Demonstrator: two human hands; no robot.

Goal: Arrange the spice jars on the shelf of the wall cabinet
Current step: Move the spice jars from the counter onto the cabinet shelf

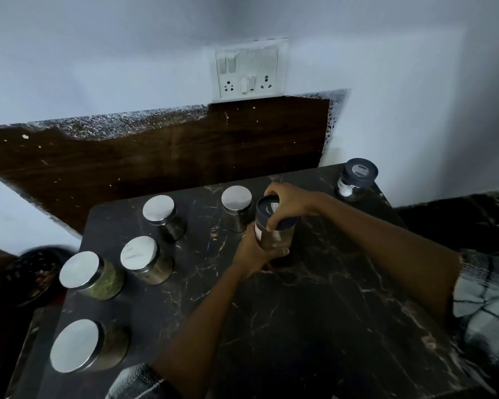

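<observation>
**Both hands on the dark-lidded jar at mid-counter**

Head view: The held jar [274,224] stands upright, its long axis vertical and its base at or just above the counter [314,312]; contact with the surface cannot be told. The right hand [287,204] comes in from the right and curls over the dark lid from above, fingers closed on the lid's rim. The left hand [255,250] reaches up from the near side and wraps the glass body low down, fingers closed round it. So the jar lies between the two hands, right above, left below and slightly to the left. Neither hand is nearer; both already touch it. The wall cabinet and its shelf are not in view, so the jar must, I judge, go up and out of this frame.

Five silver-lidded jars stand apart on the left half of the counter: one far [235,207], just left of the held jar, one beside it further left [163,216], then three [144,259] [90,275] [84,345] toward the near left edge. A second dark-lidded jar [356,177] stands at the far right corner, well apart from the hands.

A pale label shows on the held jar's side and a mark on its lid, both too blurred to read. A switchboard [249,70] sits on the wall; no writing is legible.
</observation>
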